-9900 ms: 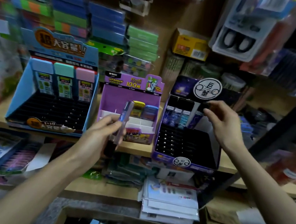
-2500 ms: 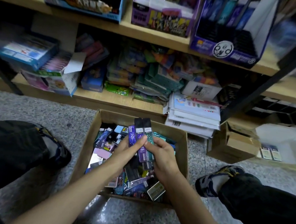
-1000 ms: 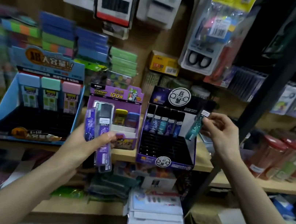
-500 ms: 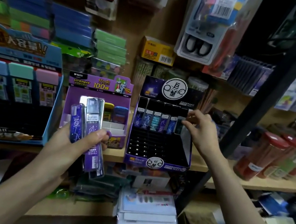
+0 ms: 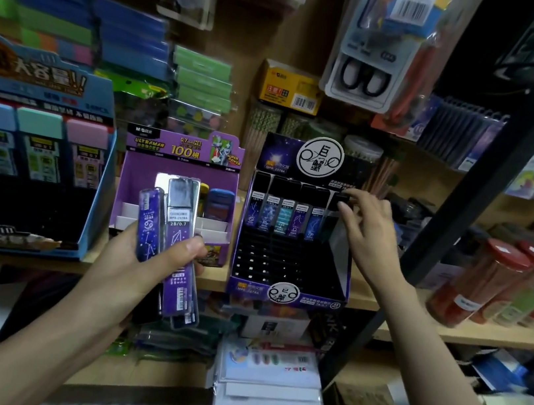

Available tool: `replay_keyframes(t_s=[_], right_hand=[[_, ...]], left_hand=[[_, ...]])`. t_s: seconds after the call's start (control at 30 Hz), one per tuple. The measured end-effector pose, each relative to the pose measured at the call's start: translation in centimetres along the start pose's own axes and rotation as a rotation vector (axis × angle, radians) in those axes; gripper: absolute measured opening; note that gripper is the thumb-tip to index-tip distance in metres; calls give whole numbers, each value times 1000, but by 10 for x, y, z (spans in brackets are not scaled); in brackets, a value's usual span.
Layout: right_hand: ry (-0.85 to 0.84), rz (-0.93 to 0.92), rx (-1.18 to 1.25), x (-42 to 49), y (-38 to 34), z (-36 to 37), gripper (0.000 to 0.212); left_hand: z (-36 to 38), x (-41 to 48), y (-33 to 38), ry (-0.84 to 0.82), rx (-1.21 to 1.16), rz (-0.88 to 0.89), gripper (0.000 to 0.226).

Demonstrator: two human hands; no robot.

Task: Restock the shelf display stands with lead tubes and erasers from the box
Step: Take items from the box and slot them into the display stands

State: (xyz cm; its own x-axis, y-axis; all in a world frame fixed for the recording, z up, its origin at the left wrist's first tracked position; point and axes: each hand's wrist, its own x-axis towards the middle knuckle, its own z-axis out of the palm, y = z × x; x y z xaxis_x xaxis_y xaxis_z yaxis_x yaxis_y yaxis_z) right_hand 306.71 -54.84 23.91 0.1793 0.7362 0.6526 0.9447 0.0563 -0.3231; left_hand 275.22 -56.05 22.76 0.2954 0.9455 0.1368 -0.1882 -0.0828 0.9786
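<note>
Left of the cardboard display stand [image 5: 283, 293], the left hand [image 5: 132, 262] has its grip closed round flat clear-plastic lead tubes [image 5: 179, 224] — their number unclear. At the stand's back-right corner, the right hand [image 5: 371, 235] reaches a blurred dark tube [image 5: 339, 197] — whether that grip pinches it, I cannot tell.

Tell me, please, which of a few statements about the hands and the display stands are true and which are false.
1. The left hand holds purple lead tubes. True.
2. The purple stand sits between the blue stand and the dark stand. True.
3. The right hand rests on the blue stand. False: it pinches a tube at the right end of the dark stand's back row.
4. Every row of the dark stand is full. False: only the back row holds tubes; the front rows look empty.
</note>
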Motion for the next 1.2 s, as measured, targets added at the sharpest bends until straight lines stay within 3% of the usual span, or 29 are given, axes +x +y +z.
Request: replay_keyframes(t_s=[0.2, 0.37, 0.57, 0.67, 0.7, 0.77, 0.87, 1.0, 1.2], right_hand=[[53, 152, 127, 10, 0, 2, 24], [106, 9, -147, 9, -1, 8, 21], [98, 45, -167, 11, -29, -3, 26], [49, 60, 156, 12, -79, -12, 15], [-55, 113, 346, 8, -101, -14, 11], [-361, 275, 700, -6, -146, -13, 22], [-710, 431, 825, -32, -189, -5, 33], [-779, 561, 886, -48, -203, 2, 24], [-729, 684, 1155, -53, -205, 9, 17]], left_hand=[[1, -2, 2, 1, -18, 11, 47], [2, -1, 3, 6, -18, 9, 45], [4, -4, 5, 15, -37, 10, 42], [3, -6, 7, 10, -43, 13, 43], [2, -7, 7, 7, -45, 10, 44], [1, -9, 7, -12, -48, 9, 44], [-3, -15, 5, -54, -37, 5, 41], [-13, -26, 0, -89, -41, 8, 38], [-21, -34, -1, 2, -80, -44, 38]])
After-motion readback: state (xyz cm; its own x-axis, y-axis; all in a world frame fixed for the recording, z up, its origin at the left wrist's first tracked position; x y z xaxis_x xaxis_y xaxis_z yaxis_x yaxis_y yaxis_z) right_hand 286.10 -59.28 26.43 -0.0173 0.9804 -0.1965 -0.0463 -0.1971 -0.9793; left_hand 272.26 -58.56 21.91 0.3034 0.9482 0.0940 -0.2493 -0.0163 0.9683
